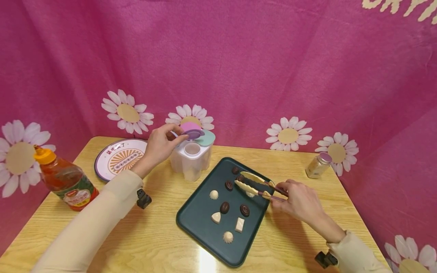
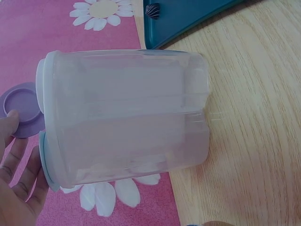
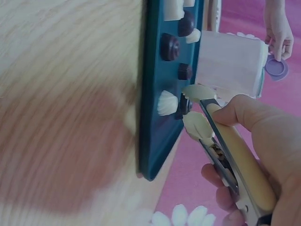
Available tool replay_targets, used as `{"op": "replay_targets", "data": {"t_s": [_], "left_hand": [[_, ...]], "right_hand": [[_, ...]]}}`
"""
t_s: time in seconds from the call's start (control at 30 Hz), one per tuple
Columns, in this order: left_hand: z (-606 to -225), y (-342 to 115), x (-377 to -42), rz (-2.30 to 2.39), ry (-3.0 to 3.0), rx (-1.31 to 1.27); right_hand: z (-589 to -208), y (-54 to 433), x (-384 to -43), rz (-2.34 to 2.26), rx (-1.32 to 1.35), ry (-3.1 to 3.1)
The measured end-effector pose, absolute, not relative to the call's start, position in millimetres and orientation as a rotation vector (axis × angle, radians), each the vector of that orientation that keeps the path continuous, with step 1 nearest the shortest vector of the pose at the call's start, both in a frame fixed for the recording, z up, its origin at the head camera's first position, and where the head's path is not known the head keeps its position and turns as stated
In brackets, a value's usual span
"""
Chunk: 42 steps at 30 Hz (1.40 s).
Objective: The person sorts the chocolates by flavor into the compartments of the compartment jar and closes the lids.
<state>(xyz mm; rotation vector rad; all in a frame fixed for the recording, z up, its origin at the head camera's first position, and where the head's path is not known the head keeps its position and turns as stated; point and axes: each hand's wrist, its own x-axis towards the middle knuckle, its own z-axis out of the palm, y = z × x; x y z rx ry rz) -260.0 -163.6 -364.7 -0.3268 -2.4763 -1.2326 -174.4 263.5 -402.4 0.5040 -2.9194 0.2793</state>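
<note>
My left hand [image 1: 159,145] pinches the raised purple lid [image 1: 194,134] of a translucent multi-compartment container [image 1: 192,170] standing behind the tray. Under that lid a round opening shows; a mint-green lid [image 1: 206,138] lies down beside it. With my right hand [image 1: 301,201] I hold tongs [image 1: 252,177] with cream tips, reaching over the tray's far right side. Their spread tips lie on either side of a dark chocolate [image 1: 240,178], and a white swirled chocolate [image 3: 167,103] sits close by. More dark and white chocolates are scattered on the dark green tray [image 1: 198,216].
A white patterned plate [image 1: 102,167] lies at the back left, partly behind my left forearm. Nearer stands a red sauce bottle [image 1: 69,180] with an orange cap. A small jar [image 1: 317,166] with a purple lid is at the back right. Pink flowered cloth [image 1: 225,68] hangs behind the table.
</note>
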Motion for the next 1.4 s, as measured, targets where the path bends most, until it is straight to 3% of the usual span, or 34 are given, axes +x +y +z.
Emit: {"op": "replay_targets", "data": {"t_s": [0.87, 1.4], "left_hand": [[-365, -163, -261, -1.197, -2.474, -0.304], [-365, -165, -259, -1.160, -2.519, -0.287]], "right_hand": [[-330, 193, -190, 0.352, 0.727, -2.625], [-335, 155, -212, 0.426, 0.801, -2.634]]}}
